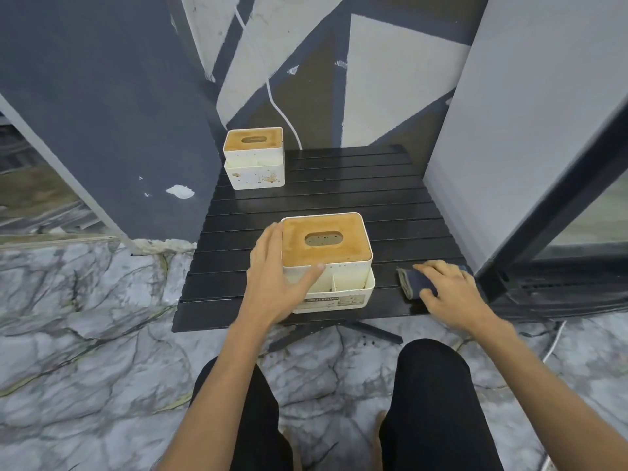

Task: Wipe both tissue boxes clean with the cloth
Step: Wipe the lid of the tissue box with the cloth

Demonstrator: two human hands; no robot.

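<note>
Floor: grey marbled tile (85, 334) under my knees; I judge I'm seated low so the work sits within easy reach.
Table: black slatted folding table (356, 198), pushed into a corner between painted walls, holding both boxes and the cloth.
Near tissue box: white holder with a wooden lid (326, 239) and an oval slot, at the table's front edge just ahead of me. Specks show on its front wall, so I judge it not yet wiped.
Far tissue box: same kind (253, 158), at the back left corner, well apart from the near one, brown stains on its front. It waits its turn, I'd say.
Left hand: my left hand (275, 280) lies against the near box's left side, fingers straight, thumb across the front wall, likely to steady it.
Right hand: my right hand (448, 287) rests on the cloth, fingers curled over it, about to take it up.
Cloth: dark blue folded cloth (413, 282), flat on the table just right of the near box.
</note>
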